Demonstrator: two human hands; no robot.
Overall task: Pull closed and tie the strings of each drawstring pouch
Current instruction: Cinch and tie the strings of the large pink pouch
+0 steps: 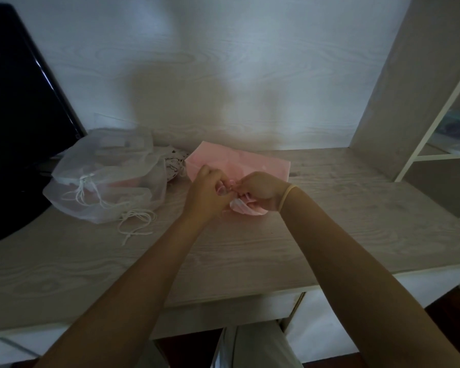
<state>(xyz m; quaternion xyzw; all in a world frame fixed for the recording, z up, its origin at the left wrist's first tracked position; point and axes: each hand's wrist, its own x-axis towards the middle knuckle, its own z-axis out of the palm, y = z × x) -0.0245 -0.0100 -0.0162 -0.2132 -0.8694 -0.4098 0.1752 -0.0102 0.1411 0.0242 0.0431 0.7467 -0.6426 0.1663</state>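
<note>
1. Left hand (206,192) and right hand (260,191) are both pinching the strings at the gathered mouth of the pink pouch (239,162), mid-desk (329,235).
2. Sheer white pouches (104,181) at left are looking already tied; a patterned pouch (174,166) is waiting behind.
3. The knot itself is hiding under the fingers, in dim light.
</note>
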